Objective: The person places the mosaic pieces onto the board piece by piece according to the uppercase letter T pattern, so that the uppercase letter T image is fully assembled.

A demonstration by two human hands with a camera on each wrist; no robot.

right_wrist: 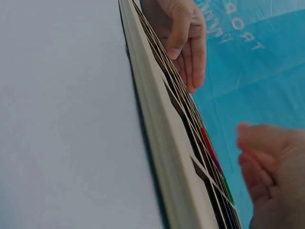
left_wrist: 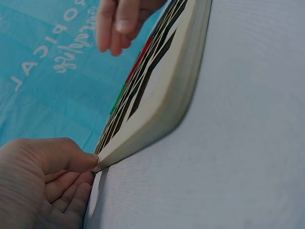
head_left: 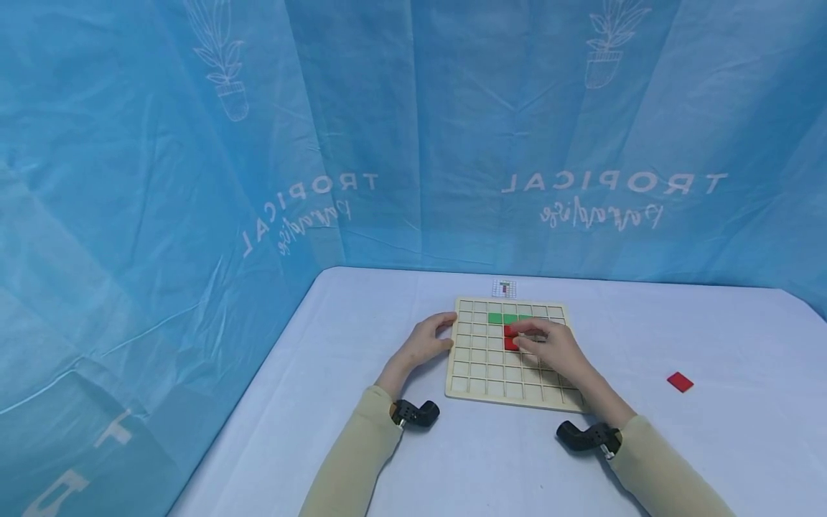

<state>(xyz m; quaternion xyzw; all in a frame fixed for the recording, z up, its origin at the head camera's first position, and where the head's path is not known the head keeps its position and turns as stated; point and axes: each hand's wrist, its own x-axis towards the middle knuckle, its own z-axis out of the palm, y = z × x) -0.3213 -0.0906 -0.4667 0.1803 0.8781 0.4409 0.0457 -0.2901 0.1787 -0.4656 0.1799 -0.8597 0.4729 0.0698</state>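
Note:
A pale wooden grid board point(head_left: 478, 388) lies on the white-covered table. Along its left edge rests my left hand point(head_left: 426, 340), thumb and fingers spread apart and touching the rim; the left wrist view shows the thumb point(left_wrist: 78, 160) against the board's edge. Above the board hovers my right hand point(head_left: 554, 350), its fingertips beside two red square tiles point(head_left: 510, 344) set one below the other. Nothing shows between its fingers point(right_wrist: 267, 138) in the right wrist view. Green tiles point(head_left: 510, 319) form a row above the red ones, partly covered by the right hand.
Behind the board lies a small printed card point(head_left: 504, 289) with a coloured grid pattern. A loose red tile point(head_left: 680, 381) sits on the table point(head_left: 743, 445) to the right. Blue printed cloth point(head_left: 452, 143) hangs at the back and left.

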